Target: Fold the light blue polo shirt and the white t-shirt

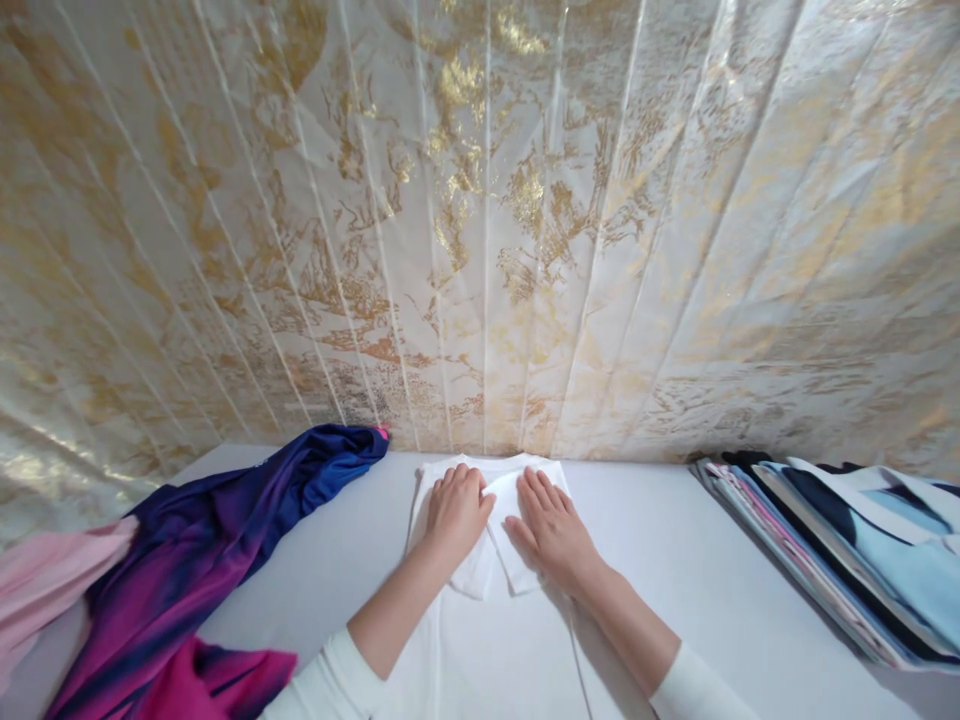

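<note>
A white garment (506,650), which looks like a shirt, lies lengthwise before me with narrow white flaps folded inward near its far end. My left hand (456,510) is on the far left part of it, fingers bent and close together, the thumb against a folded edge of the cloth. On the far right part my right hand (551,530) rests palm down, its fingers stretched out and the thumb apart. Both hands cover some of the folds beneath them.
A white table (660,560) carries the garment. To the left lie a crumpled purple and blue garment (217,530) and a pink cloth (60,580). A stack of folded clothes (862,560) stands right. A gold-patterned, creased sheet (480,220) hangs behind the table.
</note>
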Demonstrator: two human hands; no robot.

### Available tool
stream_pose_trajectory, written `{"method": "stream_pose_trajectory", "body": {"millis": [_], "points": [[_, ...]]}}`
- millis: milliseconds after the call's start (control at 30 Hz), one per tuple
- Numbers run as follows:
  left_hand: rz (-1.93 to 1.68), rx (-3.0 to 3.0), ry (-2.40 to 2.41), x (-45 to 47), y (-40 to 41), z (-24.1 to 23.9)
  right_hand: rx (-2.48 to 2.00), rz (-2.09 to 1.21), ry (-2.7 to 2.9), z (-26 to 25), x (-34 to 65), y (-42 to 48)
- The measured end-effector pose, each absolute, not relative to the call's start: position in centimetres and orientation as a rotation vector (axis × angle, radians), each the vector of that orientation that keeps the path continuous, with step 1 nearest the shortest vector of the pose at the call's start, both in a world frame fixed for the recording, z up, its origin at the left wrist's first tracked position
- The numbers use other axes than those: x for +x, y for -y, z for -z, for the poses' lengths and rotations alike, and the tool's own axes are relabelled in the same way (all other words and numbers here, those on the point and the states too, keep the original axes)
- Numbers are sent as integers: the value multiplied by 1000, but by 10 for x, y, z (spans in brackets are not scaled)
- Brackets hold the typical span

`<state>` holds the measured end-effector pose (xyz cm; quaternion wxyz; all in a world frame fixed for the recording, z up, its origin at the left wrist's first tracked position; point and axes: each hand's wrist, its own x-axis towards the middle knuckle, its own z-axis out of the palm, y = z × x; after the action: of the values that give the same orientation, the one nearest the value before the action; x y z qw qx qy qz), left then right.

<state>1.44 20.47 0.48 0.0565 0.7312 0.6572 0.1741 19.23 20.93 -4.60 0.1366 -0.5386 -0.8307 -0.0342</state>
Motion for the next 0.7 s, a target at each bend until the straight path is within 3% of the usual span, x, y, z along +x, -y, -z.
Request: {"method": "stream_pose_trajectory", "body": {"millis": [367, 700], "points": [[-541, 2072, -2149, -27, -219, -12, -1761, -112, 2517, 23, 187, -188], [-387, 2168, -1964, -74, -230, -17, -1761, -121, 2538, 22, 189, -177]]}}
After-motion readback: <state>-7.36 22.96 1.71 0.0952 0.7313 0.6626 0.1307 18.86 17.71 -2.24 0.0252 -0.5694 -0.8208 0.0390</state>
